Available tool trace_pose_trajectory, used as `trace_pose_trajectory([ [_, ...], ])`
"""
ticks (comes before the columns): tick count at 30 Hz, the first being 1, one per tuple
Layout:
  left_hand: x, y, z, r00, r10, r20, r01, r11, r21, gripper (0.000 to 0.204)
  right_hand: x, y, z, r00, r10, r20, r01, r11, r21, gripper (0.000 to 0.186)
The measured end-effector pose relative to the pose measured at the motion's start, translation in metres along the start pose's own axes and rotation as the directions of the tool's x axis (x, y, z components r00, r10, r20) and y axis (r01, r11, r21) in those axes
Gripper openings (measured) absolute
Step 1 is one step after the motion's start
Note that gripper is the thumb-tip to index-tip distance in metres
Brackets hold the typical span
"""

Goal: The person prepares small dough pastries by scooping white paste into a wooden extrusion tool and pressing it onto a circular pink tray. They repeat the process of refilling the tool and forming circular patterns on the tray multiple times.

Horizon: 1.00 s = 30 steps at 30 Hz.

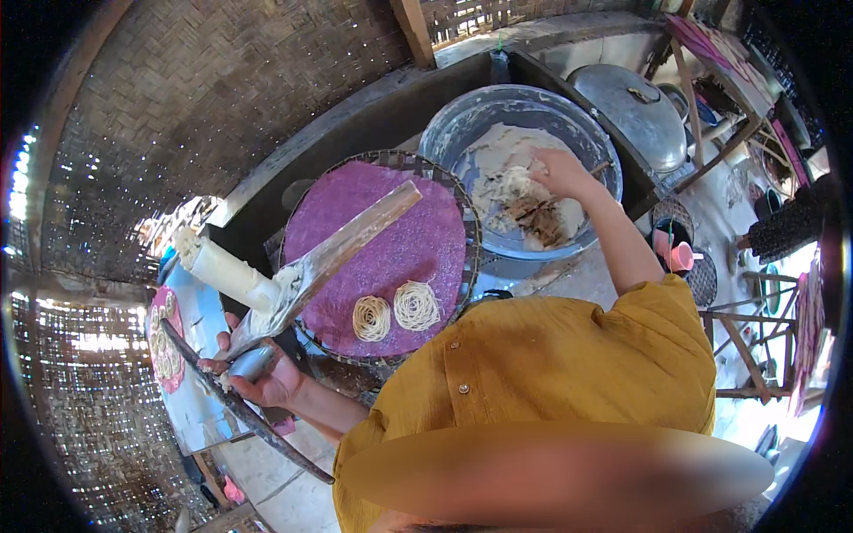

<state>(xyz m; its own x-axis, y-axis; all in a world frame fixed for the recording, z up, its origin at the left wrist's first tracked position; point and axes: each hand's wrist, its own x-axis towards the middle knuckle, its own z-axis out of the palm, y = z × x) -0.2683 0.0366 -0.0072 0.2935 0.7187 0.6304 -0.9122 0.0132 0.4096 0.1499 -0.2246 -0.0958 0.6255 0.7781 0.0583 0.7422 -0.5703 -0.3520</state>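
My left hand is closed around a wooden noodle press, gripping it near its metal cup. The press has a long flat wooden arm and a pale, dough-smeared plunger; a thin dark curved handle runs along its lower side. My right hand reaches into a wide basin with its fingers bent into crumbly white dough; the fingertips are partly hidden there. Two coiled noodle nests lie on a purple cloth over a round woven tray, under the press.
A brown lump lies in the basin beside the dough. To the left, a table bears a pink cloth with several noodle nests. A big lidded metal pot stands behind the basin. At right are a pink cup and a wooden rack.
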Motion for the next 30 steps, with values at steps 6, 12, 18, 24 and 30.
trace_pose_trajectory([
  [6,0.003,-0.005,0.006,0.999,0.020,-0.033,-0.019,1.000,0.013,0.046,-0.001,0.058,0.040,0.899,0.332,0.286,-0.120,0.815,-0.567,0.017],
  [12,-0.001,0.009,-0.004,0.997,0.022,-0.068,-0.014,0.993,0.116,0.044,-0.004,0.079,0.035,0.939,0.005,0.344,0.232,0.729,-0.644,0.014],
  [18,-0.010,0.022,-0.003,0.996,0.033,-0.080,-0.026,0.996,0.083,0.043,0.020,0.050,-0.015,0.895,0.107,0.433,0.175,0.808,-0.562,0.017],
  [24,-0.014,0.013,0.003,0.991,0.062,-0.120,-0.049,0.993,0.104,0.040,0.067,0.084,-0.017,0.951,-0.009,0.308,0.162,0.864,-0.476,0.029],
  [30,-0.022,0.020,0.015,0.991,0.086,-0.098,-0.070,0.984,0.163,0.040,0.105,0.117,0.038,0.992,-0.034,0.126,0.090,0.876,-0.474,0.031],
])
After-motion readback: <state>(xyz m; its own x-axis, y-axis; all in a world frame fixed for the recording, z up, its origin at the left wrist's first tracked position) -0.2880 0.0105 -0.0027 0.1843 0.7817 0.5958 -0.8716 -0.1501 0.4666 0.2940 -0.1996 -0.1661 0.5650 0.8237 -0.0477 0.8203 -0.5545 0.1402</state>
